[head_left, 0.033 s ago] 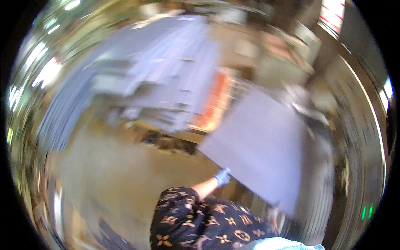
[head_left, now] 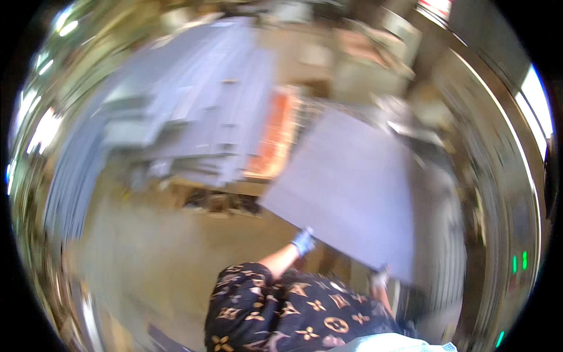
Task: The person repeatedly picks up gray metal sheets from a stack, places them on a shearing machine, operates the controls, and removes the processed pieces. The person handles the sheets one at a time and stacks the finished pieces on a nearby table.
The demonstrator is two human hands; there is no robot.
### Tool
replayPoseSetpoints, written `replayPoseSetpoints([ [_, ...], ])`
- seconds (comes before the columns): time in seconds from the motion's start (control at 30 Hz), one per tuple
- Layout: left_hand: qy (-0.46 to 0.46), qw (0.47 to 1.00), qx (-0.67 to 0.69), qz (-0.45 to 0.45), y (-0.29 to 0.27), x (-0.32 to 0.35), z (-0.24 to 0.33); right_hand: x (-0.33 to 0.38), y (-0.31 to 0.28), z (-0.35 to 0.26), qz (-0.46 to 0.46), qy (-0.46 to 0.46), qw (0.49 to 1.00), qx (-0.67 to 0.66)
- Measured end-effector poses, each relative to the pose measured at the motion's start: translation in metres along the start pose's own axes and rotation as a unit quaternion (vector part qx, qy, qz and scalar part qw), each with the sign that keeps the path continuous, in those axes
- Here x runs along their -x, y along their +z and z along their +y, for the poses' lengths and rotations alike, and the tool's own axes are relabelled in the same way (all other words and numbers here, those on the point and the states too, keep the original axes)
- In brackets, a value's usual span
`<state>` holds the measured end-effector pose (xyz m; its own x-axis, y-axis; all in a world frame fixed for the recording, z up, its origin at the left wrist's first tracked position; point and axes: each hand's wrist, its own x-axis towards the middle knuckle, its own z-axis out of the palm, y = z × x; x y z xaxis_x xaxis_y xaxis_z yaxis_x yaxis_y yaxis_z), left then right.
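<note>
Two gloved hands grip one large flat grey rigid panel (head_left: 352, 193) at its near edge: left hand (head_left: 303, 240) at seven o'clock, right hand (head_left: 380, 277) at five. It looks stiff, heavy, awkward; opposite-corner holds suit it.

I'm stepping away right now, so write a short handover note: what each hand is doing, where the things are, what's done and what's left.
Left hand: gloved, gripping the lower edge of the large grey panel.
Right hand: at the panel's lower right corner, grip blurred.
Panel: lifted, tilted, off the floor, to the right of the stack of grey panels.
Done: one panel is in hand.
Left: it has not been set down anywhere yet.
</note>
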<state>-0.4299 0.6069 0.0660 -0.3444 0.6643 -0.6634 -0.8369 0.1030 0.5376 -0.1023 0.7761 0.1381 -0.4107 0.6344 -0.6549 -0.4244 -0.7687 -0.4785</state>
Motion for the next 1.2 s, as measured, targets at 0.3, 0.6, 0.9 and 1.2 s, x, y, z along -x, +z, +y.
replayPoseSetpoints([
  [0.3,-0.091,0.989,0.114,0.040,0.107,0.123,-0.047,0.235,-0.080,0.018,0.225,0.021,0.968,0.109],
  [0.6,-0.105,0.986,0.086,0.098,0.078,0.171,-0.060,0.243,-0.179,-0.155,0.171,0.003,0.953,0.251],
  [0.9,-0.109,0.988,0.041,0.100,0.096,0.189,-0.047,0.272,-0.228,-0.088,0.089,-0.126,0.952,0.266],
  [1.2,-0.114,0.990,-0.081,-0.009,0.111,0.137,0.001,0.269,-0.208,0.025,0.093,-0.057,0.991,0.076],
])
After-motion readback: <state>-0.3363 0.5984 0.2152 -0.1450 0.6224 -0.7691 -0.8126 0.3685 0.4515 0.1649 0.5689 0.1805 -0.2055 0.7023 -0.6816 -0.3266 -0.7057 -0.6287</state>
